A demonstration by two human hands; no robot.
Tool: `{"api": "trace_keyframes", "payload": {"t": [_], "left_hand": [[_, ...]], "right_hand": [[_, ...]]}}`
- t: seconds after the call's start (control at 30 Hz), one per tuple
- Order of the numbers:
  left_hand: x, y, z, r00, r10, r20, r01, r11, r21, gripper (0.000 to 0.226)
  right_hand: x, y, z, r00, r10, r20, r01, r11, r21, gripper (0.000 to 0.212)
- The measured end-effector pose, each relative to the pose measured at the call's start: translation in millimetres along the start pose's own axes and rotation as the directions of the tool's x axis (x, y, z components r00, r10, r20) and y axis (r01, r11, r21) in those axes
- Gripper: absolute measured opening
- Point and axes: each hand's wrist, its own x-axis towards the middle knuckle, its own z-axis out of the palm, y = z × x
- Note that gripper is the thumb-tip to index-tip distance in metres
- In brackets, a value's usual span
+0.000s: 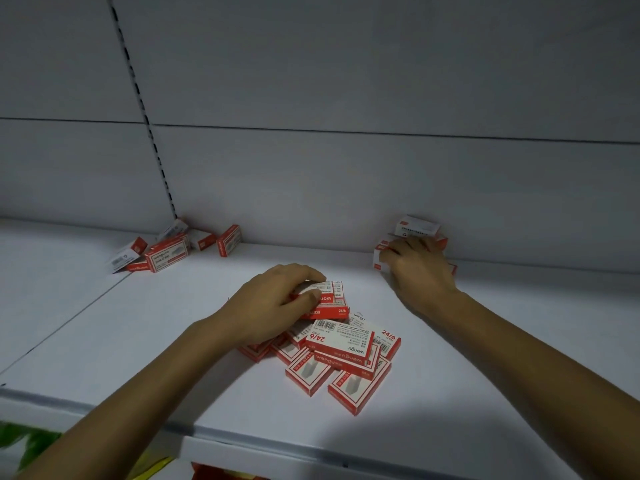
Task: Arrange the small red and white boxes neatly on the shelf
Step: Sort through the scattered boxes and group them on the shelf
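Left grip (277, 303) pinches a staple box (329, 293) atop the loose pile (349, 344), likely to move it; right grip (419, 268) curls round the stack (417, 227) at the back of the shelf (156, 341), seemingly steadying it

Dim, bluish light; brightest mid-shelf (207, 341); corners dark; wide-angle bending at edges; slightly soft.

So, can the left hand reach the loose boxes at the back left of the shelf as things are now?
Probably yes. Only bare shelf lies between the left hand and those back-left boxes. But it grips a box on the middle pile, so it must let go first.
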Motion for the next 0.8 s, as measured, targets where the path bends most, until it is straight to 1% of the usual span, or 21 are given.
{"api": "trace_keyframes", "payload": {"t": [0.03, 0.1, 0.17, 0.27, 0.37, 0.47, 0.53, 0.7, 0.8], "left_hand": [[0, -2, -1, 1.0, -0.003, -0.005, 0.003, 1.0, -0.005, 0.053], [0, -7, -5, 0.999, -0.023, -0.026, 0.022, 0.999, -0.038, 0.056], [-1, -14, -11, 0.998, -0.039, -0.055, 0.035, 0.997, -0.069, 0.058], [-5, -32, -21, 0.995, -0.06, -0.082, 0.052, 0.993, -0.104, 0.061], [-13, -58, -31, 0.993, -0.078, -0.092, 0.067, 0.991, -0.118, 0.052], [-25, -87, -38, 0.987, -0.104, -0.125, 0.087, 0.988, -0.129, 0.039], [-34, -106, -43, 0.982, -0.13, -0.135, 0.112, 0.984, -0.137, 0.035], [-45, -152, -55, 0.972, -0.158, -0.175, 0.139, 0.984, -0.113, 0.033], [-43, -176, -59, 0.965, -0.168, -0.202, 0.151, 0.984, -0.095, 0.031]], "right_hand": [[1, -2, -2, 1.0, 0.005, 0.0, -0.005, 1.0, -0.006, 0.029], [3, -6, -7, 0.999, 0.013, -0.047, -0.013, 1.0, 0.012, 0.015], [9, -10, -12, 0.997, 0.02, -0.076, -0.013, 0.996, 0.085, 0.02], [26, -19, -24, 1.0, -0.002, -0.027, 0.007, 0.981, 0.193, 0.027], [50, -38, -38, 0.999, -0.035, 0.041, 0.022, 0.96, 0.28, 0.029], [73, -67, -54, 0.993, -0.064, 0.101, 0.015, 0.907, 0.421, 0.029], [85, -90, -66, 0.982, -0.116, 0.15, 0.029, 0.874, 0.485, 0.031], [112, -149, -87, 0.91, -0.324, 0.26, 0.186, 0.878, 0.441, 0.049], [127, -179, -96, 0.868, -0.405, 0.287, 0.289, 0.882, 0.372, 0.054]]}}
